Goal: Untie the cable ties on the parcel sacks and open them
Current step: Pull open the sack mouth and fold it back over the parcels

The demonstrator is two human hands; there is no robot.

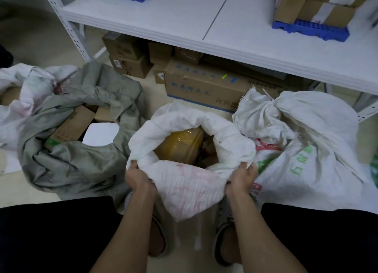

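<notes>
From the head camera I see both hands at the near rim of the open white sack [190, 182], the landmark for everything here. My left hand [137, 175] grips the rolled-down edge at the sack's near-left side, fingers curled round the fabric; my right hand [242, 177] grips the near-right side the same way, a fold bunched in its fingers. The mouth gapes wide, its rim rolled outward, and a parcel wrapped in yellowish tape [180, 145] shows inside.

Just right of the open sack, touching it, stands a second white sack [311, 149] with green printing, its neck [274, 105] bunched and cinched tight; I cannot make out the tie itself. Left of the open sack lies a grey sack [81, 160], already open, with cardboard boxes [71, 125] visible in it. Farther left lies a pale sack [26, 92], crumpled.

Beyond the open sack, a long cardboard carton [204, 86] sits on the floor under a white shelf [184, 14]. Blue pallets [311, 30] bearing boxes rest on the shelf.
</notes>
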